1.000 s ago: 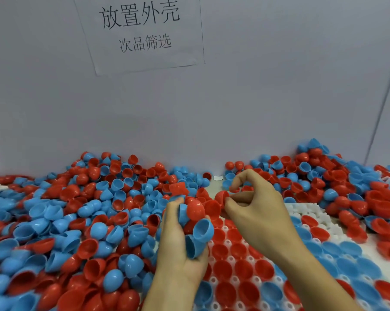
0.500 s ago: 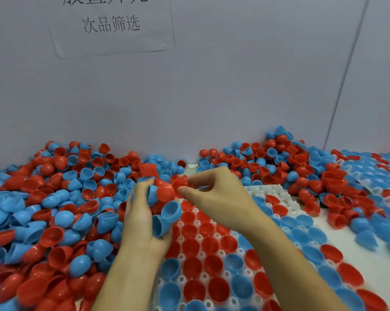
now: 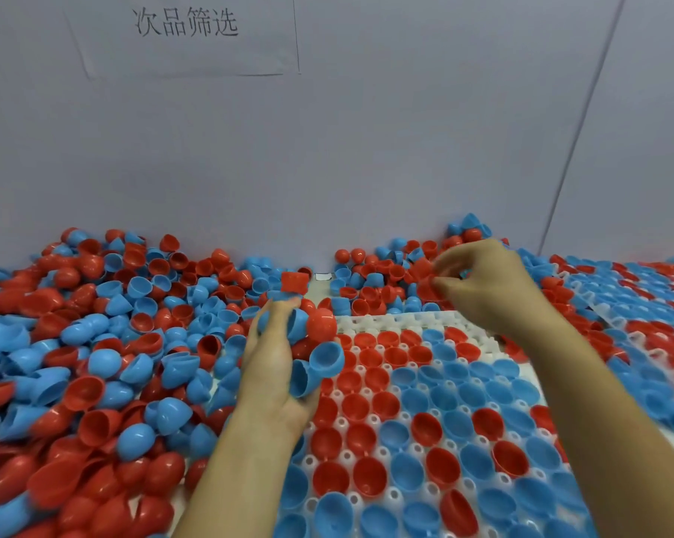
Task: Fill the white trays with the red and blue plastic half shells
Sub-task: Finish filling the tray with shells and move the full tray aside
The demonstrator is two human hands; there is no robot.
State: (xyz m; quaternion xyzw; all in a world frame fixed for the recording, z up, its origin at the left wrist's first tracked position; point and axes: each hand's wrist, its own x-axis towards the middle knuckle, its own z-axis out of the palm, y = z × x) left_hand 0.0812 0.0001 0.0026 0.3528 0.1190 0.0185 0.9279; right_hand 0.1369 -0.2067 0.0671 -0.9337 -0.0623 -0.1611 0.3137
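a loose heap of half shells (image 3: 94,363) lies on the left, running back to the wall (image 3: 366,149). a tray (image 3: 397,421) sits right of it in front, shells seated in its cells. another heap (image 3: 385,281) lies behind the tray, and a second tray (image 3: 638,304) lies further right
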